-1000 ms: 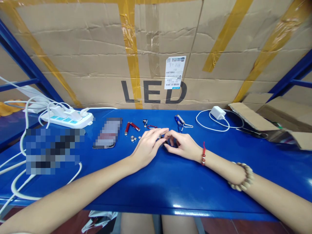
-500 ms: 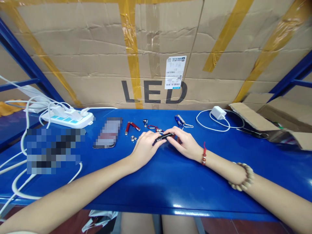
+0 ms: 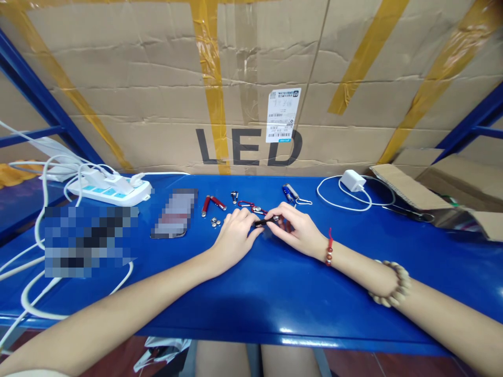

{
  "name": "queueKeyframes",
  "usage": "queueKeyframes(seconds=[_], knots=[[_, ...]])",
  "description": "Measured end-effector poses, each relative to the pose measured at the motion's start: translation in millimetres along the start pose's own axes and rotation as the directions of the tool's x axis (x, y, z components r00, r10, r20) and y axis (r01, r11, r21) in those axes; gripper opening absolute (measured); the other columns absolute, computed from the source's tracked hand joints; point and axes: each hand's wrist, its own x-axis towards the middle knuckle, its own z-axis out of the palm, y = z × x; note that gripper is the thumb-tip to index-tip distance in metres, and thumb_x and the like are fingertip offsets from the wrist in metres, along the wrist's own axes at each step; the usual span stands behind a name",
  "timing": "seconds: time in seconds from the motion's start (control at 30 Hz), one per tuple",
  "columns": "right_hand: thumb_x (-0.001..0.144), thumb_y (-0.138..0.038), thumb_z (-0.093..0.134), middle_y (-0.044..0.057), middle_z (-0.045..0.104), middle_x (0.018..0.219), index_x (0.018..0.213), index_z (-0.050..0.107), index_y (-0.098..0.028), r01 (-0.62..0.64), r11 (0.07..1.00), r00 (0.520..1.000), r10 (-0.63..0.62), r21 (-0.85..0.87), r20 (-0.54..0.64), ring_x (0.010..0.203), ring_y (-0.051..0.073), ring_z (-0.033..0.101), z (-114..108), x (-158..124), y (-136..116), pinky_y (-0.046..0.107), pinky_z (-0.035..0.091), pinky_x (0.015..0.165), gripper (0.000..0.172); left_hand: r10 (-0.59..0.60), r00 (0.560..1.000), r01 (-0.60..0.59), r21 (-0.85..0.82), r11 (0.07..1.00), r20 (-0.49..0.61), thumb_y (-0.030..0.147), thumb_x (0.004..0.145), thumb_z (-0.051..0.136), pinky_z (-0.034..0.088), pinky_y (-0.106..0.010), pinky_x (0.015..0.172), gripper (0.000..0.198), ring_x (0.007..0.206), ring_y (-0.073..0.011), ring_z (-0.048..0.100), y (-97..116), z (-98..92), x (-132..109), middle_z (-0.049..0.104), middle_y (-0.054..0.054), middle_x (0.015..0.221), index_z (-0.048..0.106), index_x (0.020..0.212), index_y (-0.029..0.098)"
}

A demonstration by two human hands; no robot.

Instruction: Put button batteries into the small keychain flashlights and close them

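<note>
My left hand (image 3: 236, 233) is closed in a pinch around one end of a small black mini flashlight (image 3: 261, 223) above the table. The fingers of my right hand (image 3: 293, 225) pinch its other end, where a bit of silver metal shows; much of the flashlight is hidden by the fingers. Just behind the hands lies a red carabiner clip (image 3: 246, 203) with small metal parts beside it. Left of them are two red tubes (image 3: 218, 203), several silver button cells (image 3: 215, 223) and a small metal piece (image 3: 234, 197). A blue flashlight (image 3: 288, 194) with a silver clip rests behind my right hand.
A phone (image 3: 175, 213), blurred out, lies on the blue table (image 3: 236, 314). On the left stand a white power strip (image 3: 137, 196), cables and another blurred item (image 3: 90, 241). A white charger (image 3: 352, 180) with its cable and an open cardboard box (image 3: 459, 178) are at right.
The black flashlight, seen lengthwise between both hands before, is now more covered by my fingers, and silver metal shows at my right fingertips. Both hands stay nearly in place.
</note>
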Motion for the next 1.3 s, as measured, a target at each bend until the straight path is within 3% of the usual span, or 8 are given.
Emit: queueKeyframes(seconds=[0.3,0.53,1.0,1.2,1.3], knots=[[0.089,-0.024,0.045,0.003,0.053,0.082,0.111,0.054,-0.021,0.019,1.000,1.000,-0.019,0.012,-0.021,0.064,0.010,0.052,-1.0,-1.3,-0.5,0.022,0.044,0.060,0.023,0.010,1.000,-0.010,0.004,1.000,-0.002,0.026,0.086,0.050,0.040,-0.034,0.076,0.016,0.090,-0.0213,0.052,0.4,0.1,0.9,0.060,-0.004,0.096,0.057,0.098,0.018],[0.092,-0.024,0.039,0.004,0.057,0.090,0.103,0.055,-0.021,-0.022,0.999,1.000,0.022,-0.025,-0.002,0.079,0.012,0.056,-1.9,0.3,0.5,0.023,0.044,0.070,0.019,0.004,1.000,-0.004,-0.002,1.000,0.001,0.025,0.085,0.052,0.039,-0.034,0.076,0.017,0.089,-0.0211,0.052,2.1,-1.6,0.5,0.060,-0.005,0.094,0.057,0.100,0.017],[0.094,-0.028,0.031,0.003,0.058,0.087,0.098,0.059,-0.021,-0.049,0.985,0.999,0.049,-0.167,-0.006,0.073,0.010,0.057,-3.9,0.8,-3.1,0.019,0.041,0.059,0.029,0.005,1.000,-0.006,-0.034,0.999,-0.022,0.024,0.088,0.044,0.038,-0.034,0.075,0.017,0.088,-0.0206,0.051,3.4,-0.9,0.0,0.059,-0.004,0.092,0.056,0.099,0.019],[0.086,-0.036,0.050,0.000,0.058,0.081,0.105,0.054,-0.021,-0.011,0.986,0.997,0.022,-0.165,0.067,0.063,0.009,0.055,-2.5,-0.2,-5.3,0.018,0.041,0.055,0.025,-0.020,1.000,0.020,-0.044,0.999,0.009,0.019,0.087,0.042,0.037,-0.034,0.075,0.016,0.089,-0.0207,0.050,6.9,-4.3,0.2,0.060,-0.004,0.092,0.055,0.097,0.017],[0.086,-0.033,0.050,-0.002,0.059,0.076,0.104,0.052,-0.021,-0.023,0.989,0.997,0.034,-0.146,0.070,0.057,0.008,0.054,-1.2,-0.5,-5.9,0.018,0.040,0.053,0.021,-0.032,0.999,0.032,-0.051,0.998,0.005,0.018,0.087,0.042,0.036,-0.033,0.074,0.015,0.087,-0.0201,0.050,7.3,-4.9,0.4,0.059,-0.003,0.088,0.055,0.094,0.017]])
